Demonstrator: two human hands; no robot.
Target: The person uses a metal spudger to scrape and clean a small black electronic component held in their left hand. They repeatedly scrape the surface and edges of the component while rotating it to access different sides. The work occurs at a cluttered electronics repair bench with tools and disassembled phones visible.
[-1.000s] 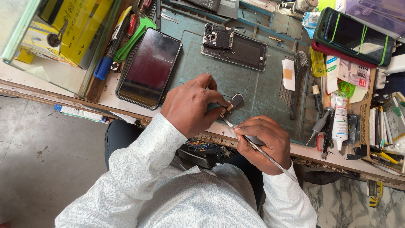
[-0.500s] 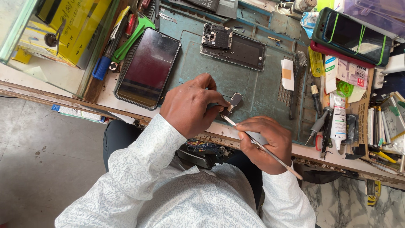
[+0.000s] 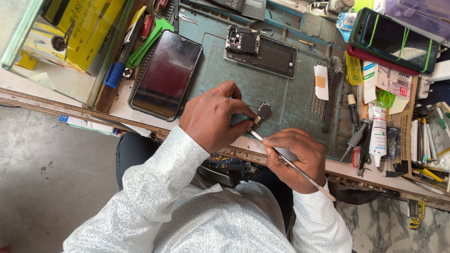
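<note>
Small part [image 3: 263, 111]: a little dark piece, pinched between the thumb and fingertips of your left hand [image 3: 213, 116], held just above the near edge of the green mat [image 3: 281, 98].
Left hand: your fingers are clamped on the small part, knuckles up, wrist coming from the patterned sleeve [image 3: 159, 187].
Thin metal tool [image 3: 290, 164]: a slim rod gripped in your right hand [image 3: 295, 157]; its tip touches the underside of the small part, and its tail sticks out past your wrist.
Right hand: your fingers are curled around the tool like a pen, just beside and nearer to you than your left hand.
Dark phone [image 3: 166, 75]: lies face up beyond your left hand, to its left, half on the mat.
Opened phone [image 3: 261, 50]: lies straight beyond both hands, its back off and the inner parts showing.
Brush [image 3: 330, 93]: beyond your right hand, lying on the ridged part of the mat.
White tube [image 3: 378, 136]: to the right of your right hand, among screwdrivers [image 3: 354, 140].
Phone in green case [image 3: 396, 40]: far beyond your right hand, off to the right.
Yellow boxes [image 3: 84, 28]: far left of your left hand, behind glass.
</note>
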